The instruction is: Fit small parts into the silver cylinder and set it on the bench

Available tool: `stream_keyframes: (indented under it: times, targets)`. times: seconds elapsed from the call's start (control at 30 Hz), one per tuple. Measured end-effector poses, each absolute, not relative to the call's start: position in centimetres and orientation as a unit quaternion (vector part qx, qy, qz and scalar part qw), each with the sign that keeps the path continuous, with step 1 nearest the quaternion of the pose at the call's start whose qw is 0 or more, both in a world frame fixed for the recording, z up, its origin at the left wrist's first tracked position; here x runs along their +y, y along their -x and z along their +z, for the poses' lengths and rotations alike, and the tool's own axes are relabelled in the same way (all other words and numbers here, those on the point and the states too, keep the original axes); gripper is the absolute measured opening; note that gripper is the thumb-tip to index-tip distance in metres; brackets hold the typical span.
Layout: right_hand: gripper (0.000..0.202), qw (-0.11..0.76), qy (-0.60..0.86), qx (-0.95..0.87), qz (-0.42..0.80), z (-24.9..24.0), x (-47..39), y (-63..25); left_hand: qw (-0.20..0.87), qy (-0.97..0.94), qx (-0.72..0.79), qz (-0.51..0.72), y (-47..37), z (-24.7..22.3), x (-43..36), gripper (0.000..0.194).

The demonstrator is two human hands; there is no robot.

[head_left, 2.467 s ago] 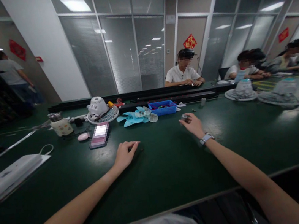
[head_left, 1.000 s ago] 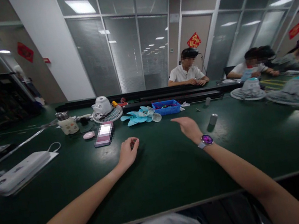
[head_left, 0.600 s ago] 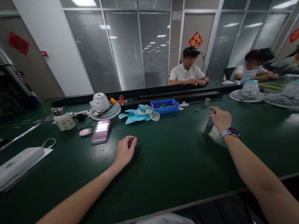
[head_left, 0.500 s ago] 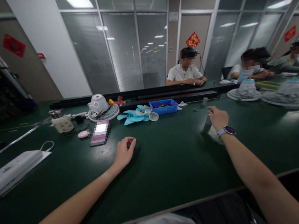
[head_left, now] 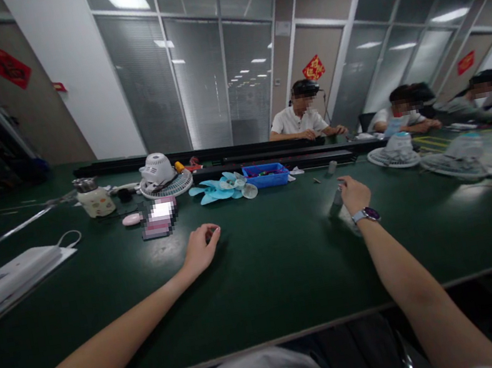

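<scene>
Left hand: left half of tabletop, fingers curled, holding unclear. Blue blades loose toward far edge, unmounted. Grey cylinder right of centre, unfitted; right hand narrow at it, grip unclear.

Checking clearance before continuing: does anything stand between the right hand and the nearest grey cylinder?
Nothing visible does: the right hand is right at the grey cylinder, though contact is unclear. A second cylinder stands farther back, outside that gap.

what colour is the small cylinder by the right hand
The small cylinder by the right hand looks grey, best seen in the head view.
</scene>
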State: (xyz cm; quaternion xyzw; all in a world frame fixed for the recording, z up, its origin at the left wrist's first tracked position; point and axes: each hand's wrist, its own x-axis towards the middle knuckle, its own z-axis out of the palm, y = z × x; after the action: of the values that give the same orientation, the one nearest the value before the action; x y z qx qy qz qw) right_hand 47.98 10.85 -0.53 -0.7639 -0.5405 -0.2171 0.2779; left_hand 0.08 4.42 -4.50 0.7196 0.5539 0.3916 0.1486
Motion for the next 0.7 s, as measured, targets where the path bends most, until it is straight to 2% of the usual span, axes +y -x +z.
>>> stream_keyframes:
  times: [0.27,0.47,0.57,0.7]
  targets:
    - [0.032,0.261,0.787,-0.524,-0.195,-0.6,10.4,-47.5,0.144,-0.724,0.547,0.394,-0.2,-4.3,4.2,0.039]
    - [0.058,0.265,0.835,-0.476,-0.076,-2.0,10.2,-47.9,0.134,-0.731,0.546,0.388,-0.3,-4.5,4.4,0.038]
    - [0.053,0.266,0.837,-0.476,-0.057,-2.1,10.3,-47.8,0.130,-0.732,0.545,0.388,-0.3,-4.4,4.3,0.037]
    - [0.048,0.326,0.776,-0.537,-0.049,-1.7,10.5,-43.4,0.130,-0.731,0.543,0.393,-0.5,-3.9,3.8,0.037]
